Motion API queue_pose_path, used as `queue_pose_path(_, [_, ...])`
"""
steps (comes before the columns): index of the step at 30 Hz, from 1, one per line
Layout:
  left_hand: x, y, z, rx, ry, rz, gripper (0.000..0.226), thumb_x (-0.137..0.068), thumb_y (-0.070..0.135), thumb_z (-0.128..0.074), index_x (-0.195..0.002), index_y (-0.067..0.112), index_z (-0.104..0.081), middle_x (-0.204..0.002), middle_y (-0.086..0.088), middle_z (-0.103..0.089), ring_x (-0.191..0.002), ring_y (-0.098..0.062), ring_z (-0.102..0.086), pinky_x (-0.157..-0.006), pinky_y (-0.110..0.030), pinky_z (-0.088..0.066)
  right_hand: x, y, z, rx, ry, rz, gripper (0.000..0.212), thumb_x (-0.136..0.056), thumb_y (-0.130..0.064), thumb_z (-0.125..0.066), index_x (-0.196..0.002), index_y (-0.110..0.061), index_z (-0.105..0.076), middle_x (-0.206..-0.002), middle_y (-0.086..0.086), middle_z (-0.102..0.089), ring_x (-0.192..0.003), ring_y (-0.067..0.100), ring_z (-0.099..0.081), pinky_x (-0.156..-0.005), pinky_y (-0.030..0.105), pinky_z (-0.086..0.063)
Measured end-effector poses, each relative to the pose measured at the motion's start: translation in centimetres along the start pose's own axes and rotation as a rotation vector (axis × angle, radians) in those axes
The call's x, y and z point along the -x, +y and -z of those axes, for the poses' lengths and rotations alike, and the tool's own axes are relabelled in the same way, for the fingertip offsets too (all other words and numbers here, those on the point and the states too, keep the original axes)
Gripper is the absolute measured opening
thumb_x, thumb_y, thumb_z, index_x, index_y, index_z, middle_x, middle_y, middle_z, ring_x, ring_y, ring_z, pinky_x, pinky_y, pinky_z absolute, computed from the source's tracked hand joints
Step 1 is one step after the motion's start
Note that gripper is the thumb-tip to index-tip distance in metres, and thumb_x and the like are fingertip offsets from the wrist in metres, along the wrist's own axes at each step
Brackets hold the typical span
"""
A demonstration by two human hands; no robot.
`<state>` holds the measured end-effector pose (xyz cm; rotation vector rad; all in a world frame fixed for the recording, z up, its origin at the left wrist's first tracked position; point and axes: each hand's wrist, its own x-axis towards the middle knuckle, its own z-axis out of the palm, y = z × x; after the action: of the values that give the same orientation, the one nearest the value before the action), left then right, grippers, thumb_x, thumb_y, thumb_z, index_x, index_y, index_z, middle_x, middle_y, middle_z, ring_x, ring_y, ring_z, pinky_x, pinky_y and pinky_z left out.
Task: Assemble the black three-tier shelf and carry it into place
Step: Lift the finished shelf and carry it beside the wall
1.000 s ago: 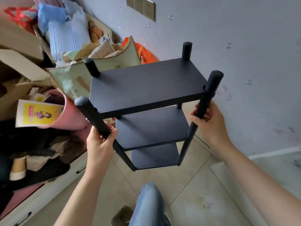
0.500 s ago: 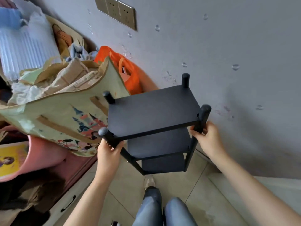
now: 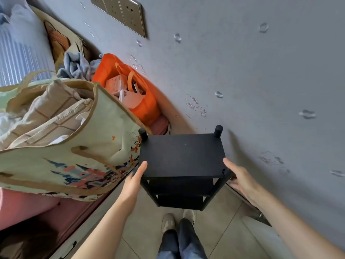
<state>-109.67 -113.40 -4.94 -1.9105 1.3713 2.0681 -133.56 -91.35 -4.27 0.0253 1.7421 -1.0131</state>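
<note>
A person is holding a black three-tier shelf [image 3: 182, 156] upright over the tiled floor [image 3: 224, 230], just beside the grey wall [image 3: 261, 90] at 3 o'clock. The left hand [image 3: 133, 184] is gripping the near-left post, and the right hand [image 3: 240, 178] is curling round the near-right post. A cartoon-print bag [image 3: 74, 159] is sitting at 9 o'clock and an orange bag [image 3: 149, 109] at 11 o'clock.
</note>
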Motion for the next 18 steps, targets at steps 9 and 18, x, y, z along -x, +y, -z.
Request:
queue_pose_path(9, [-9.0,-0.7,-2.3,0.187,0.1,0.144,0.045,-0.096,0.032,-0.063,-0.137,0.015,-0.056,-0.146,-0.002,-0.053,-0.131,-0.022,-0.051,-0.11,-0.04,-0.043,-7.7,2.9,0.0,-0.118,0.06,-0.172,0.029,-0.097,-0.034,-0.06,-0.111,-0.01,-0.068,-0.117,0.002,-0.069,-0.111,0.02,-0.063,-0.105,0.038,-0.047])
queue_pose_path(18, [-15.5,-3.3,-3.1,0.174,0.037,0.222,0.012,-0.087,-0.004,-0.048,-0.092,0.003,-0.054,-0.098,-0.007,-0.057,-0.085,-0.022,-0.056,-0.075,-0.028,-0.048,-12.5,8.2,-1.6,-0.169,0.137,-0.266,0.01,-0.089,0.004,-0.053,-0.087,-0.004,-0.06,-0.089,0.011,-0.061,-0.076,0.02,-0.055,-0.069,0.028,-0.047])
